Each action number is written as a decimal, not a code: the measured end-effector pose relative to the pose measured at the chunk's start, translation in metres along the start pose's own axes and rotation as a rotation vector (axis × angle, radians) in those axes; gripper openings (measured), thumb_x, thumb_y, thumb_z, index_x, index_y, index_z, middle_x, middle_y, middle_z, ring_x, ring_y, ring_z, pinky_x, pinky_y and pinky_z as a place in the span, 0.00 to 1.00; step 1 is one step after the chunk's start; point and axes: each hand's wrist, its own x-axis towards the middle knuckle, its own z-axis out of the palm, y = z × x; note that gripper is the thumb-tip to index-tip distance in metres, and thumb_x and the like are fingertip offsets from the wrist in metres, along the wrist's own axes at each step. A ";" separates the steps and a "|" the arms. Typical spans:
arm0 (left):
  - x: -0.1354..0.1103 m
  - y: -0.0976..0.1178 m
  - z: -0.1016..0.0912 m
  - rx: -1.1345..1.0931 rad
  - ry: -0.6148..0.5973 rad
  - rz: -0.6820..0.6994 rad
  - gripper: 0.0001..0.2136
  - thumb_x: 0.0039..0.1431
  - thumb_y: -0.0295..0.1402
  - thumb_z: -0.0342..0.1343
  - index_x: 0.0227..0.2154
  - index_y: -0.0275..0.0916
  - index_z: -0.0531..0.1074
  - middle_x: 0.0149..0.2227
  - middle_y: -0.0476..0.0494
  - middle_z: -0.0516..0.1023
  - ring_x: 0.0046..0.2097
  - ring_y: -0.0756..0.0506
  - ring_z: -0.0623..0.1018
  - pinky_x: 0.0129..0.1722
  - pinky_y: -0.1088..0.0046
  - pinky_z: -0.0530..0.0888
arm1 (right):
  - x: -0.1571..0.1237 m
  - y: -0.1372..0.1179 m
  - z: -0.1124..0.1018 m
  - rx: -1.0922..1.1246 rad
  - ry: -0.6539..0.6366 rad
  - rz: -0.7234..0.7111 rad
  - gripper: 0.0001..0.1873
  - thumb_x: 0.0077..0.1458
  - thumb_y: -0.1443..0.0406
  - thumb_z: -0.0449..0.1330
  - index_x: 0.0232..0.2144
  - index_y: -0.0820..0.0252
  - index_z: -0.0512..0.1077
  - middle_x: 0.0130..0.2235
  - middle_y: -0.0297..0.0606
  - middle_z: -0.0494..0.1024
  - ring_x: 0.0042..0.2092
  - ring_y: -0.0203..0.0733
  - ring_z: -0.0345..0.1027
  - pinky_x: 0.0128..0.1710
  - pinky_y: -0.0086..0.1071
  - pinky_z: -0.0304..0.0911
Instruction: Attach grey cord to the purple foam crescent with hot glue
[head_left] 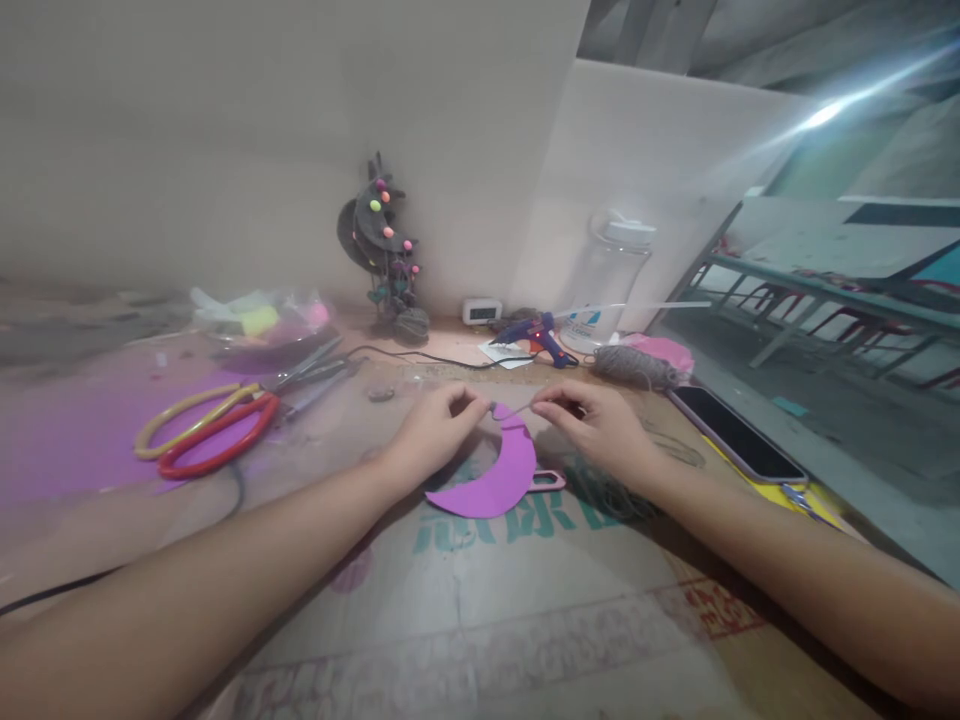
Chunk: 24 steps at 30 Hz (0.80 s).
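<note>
A purple crescent moon cutout (499, 480) lies on the printed work surface in front of me. My left hand (446, 420) is closed in a pinch at the crescent's upper tip, where dark grey yarn (512, 414) crosses it. Just to the right, my right hand (589, 420) pinches the other stretch of that yarn between thumb and finger. Partly under the crescent's right side sits a small pink-handled tool (547, 481), whose kind I cannot make out. Loose grey yarn (615, 490) trails beneath my right wrist.
Left are scissors (217, 430) with red and yellow handles, and a bag of pompoms (262, 318). Behind stand a decorated grey moon ornament (382, 235), a small digital clock (481, 312), a glue gun (536, 335) and a clear bottle (604, 280). Right are a yarn skein (634, 366) and a phone (739, 435).
</note>
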 end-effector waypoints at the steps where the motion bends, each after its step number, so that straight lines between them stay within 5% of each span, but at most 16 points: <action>1: -0.001 0.000 0.000 0.004 -0.023 0.000 0.13 0.57 0.43 0.52 0.28 0.38 0.71 0.23 0.51 0.72 0.26 0.49 0.69 0.27 0.74 0.64 | 0.003 -0.001 0.000 -0.004 0.030 0.006 0.10 0.57 0.60 0.58 0.29 0.60 0.75 0.27 0.34 0.77 0.27 0.35 0.64 0.27 0.28 0.58; 8: -0.002 -0.004 0.002 -0.056 -0.101 -0.005 0.13 0.57 0.44 0.52 0.28 0.39 0.69 0.21 0.52 0.72 0.21 0.50 0.67 0.24 0.75 0.62 | 0.019 0.011 0.010 -0.004 0.082 0.101 0.10 0.56 0.61 0.58 0.30 0.63 0.75 0.28 0.36 0.76 0.29 0.36 0.64 0.29 0.29 0.59; 12: -0.003 -0.003 0.003 -0.069 -0.127 -0.028 0.13 0.57 0.44 0.52 0.28 0.39 0.69 0.20 0.52 0.71 0.20 0.52 0.66 0.22 0.76 0.61 | 0.017 0.020 0.008 0.013 0.058 0.132 0.13 0.55 0.64 0.56 0.42 0.63 0.75 0.39 0.40 0.79 0.28 0.34 0.61 0.30 0.31 0.59; 18: -0.003 -0.002 0.002 -0.056 -0.129 -0.040 0.13 0.58 0.44 0.51 0.29 0.39 0.69 0.18 0.54 0.68 0.19 0.52 0.65 0.21 0.77 0.60 | 0.005 0.003 0.006 0.522 -0.180 0.203 0.23 0.59 0.57 0.54 0.56 0.52 0.62 0.56 0.42 0.69 0.21 0.26 0.55 0.19 0.26 0.56; 20: -0.003 -0.001 0.002 -0.043 -0.130 -0.026 0.13 0.58 0.43 0.50 0.29 0.39 0.69 0.17 0.54 0.68 0.19 0.51 0.64 0.21 0.77 0.60 | 0.003 0.000 0.011 0.609 -0.267 0.223 0.26 0.58 0.58 0.56 0.58 0.50 0.59 0.53 0.41 0.71 0.21 0.25 0.56 0.19 0.26 0.57; 24: -0.003 0.001 0.002 -0.028 -0.134 -0.011 0.13 0.58 0.43 0.50 0.27 0.39 0.69 0.18 0.53 0.69 0.21 0.51 0.66 0.23 0.77 0.61 | 0.004 0.005 0.019 0.596 -0.284 0.263 0.24 0.55 0.59 0.58 0.53 0.57 0.62 0.31 0.31 0.71 0.23 0.30 0.59 0.21 0.26 0.57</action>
